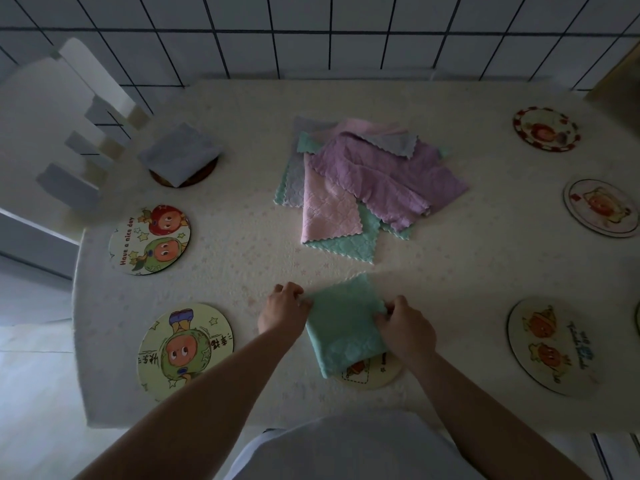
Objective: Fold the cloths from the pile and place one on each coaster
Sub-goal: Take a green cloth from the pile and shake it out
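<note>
The worktop (242, 188) fills the view, broad and pale, draped in a soft cover with a nubbly, faintly speckled texture. Behind it runs a wall of white tiles (311, 39) with dark grout lines, and at the far left stands a white slatted chair (65, 109).

At the centre lies the pile of cloths (367, 181), loose and overlapping, all quilted microfibre with zigzag edges: a purple cloth (384, 171) rumpled on top, a pink one (329, 213) lying flat under it, mint green peeking out below and grey at the far corners. The exact count in the pile cannot be told.

Seven round coasters show, flat discs printed with cartoon fruit figures. Two lie bare on the left, the "Have a nice day" coaster (149, 239) and a green one (185, 351) nearer the person. Three more lie bare on the right, at the far corner (546, 128), mid-right (601, 207) and near right (550, 344). A dark-rimmed coaster (204, 172) at far left carries a folded grey cloth (180, 154), a neat square. The seventh, a cream coaster (374, 374), sits at the near edge, mostly hidden.

On top of it lies the mint green cloth (346, 327), folded into a long rectangle, its near end covering that coaster. The left hand (284, 308) pinches the cloth's left edge, fingers curled. The right hand (405, 327) grips the right edge, fingers curled round the fabric. The hands are apart, one at each side of the cloth.
</note>
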